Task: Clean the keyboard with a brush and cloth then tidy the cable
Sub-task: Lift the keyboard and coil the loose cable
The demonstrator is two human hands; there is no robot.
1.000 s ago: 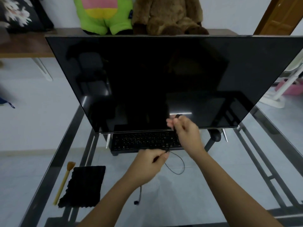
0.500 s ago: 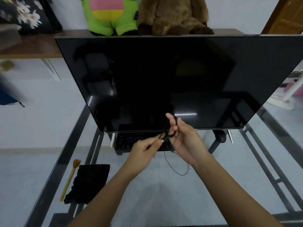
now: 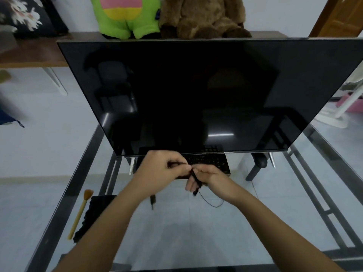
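Observation:
A black keyboard (image 3: 212,161) lies on the glass table under the lower edge of the big black monitor (image 3: 196,95), partly hidden by my hands. My left hand (image 3: 161,171) and my right hand (image 3: 206,178) meet just in front of it, both pinching the thin black cable (image 3: 213,204). A bundled part of the cable sits in my right fingers, a loose loop hangs below, and the plug end (image 3: 152,201) dangles under my left hand. The wooden-handled brush (image 3: 79,213) and the black cloth (image 3: 92,216) lie at the table's left edge.
The glass table (image 3: 186,232) has a dark metal frame (image 3: 64,203). A green plush toy (image 3: 125,16) and a brown teddy bear (image 3: 202,16) sit on a shelf behind the monitor. A monitor foot (image 3: 257,167) stands at the right.
My hands have dropped from near the screen's lower edge to just in front of the keyboard. The left hand has moved over the cable bundle and the plug end now hangs below it.

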